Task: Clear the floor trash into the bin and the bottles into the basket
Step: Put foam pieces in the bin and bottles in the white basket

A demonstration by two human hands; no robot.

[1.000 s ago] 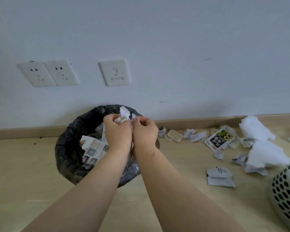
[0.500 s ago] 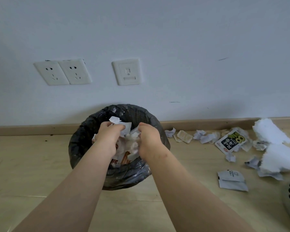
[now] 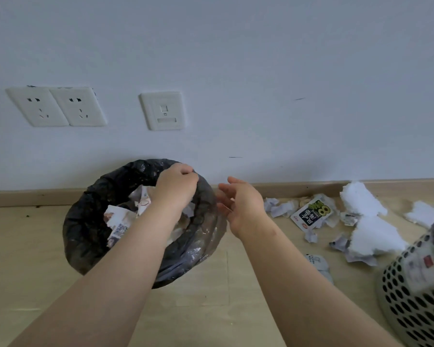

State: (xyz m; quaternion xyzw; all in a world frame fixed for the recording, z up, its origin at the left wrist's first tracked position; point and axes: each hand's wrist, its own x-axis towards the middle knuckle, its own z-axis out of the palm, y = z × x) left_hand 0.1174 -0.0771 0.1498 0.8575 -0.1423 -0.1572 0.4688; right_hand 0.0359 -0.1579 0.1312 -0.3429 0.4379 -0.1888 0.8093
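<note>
The black-and-white packet [image 3: 311,214] shows large digits "08"; its other print is unreadable.

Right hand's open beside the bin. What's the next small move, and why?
Probably reach the right hand rightward to the crumpled paper scraps by the skirting board. It is open and empty, and those scraps lie nearest it on the floor, right of the bin.

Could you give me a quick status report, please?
Left grip curled over bin, hold unclear; right grip open beside it. Paper scraps, snack packet on floor. Nothing blocking.
</note>
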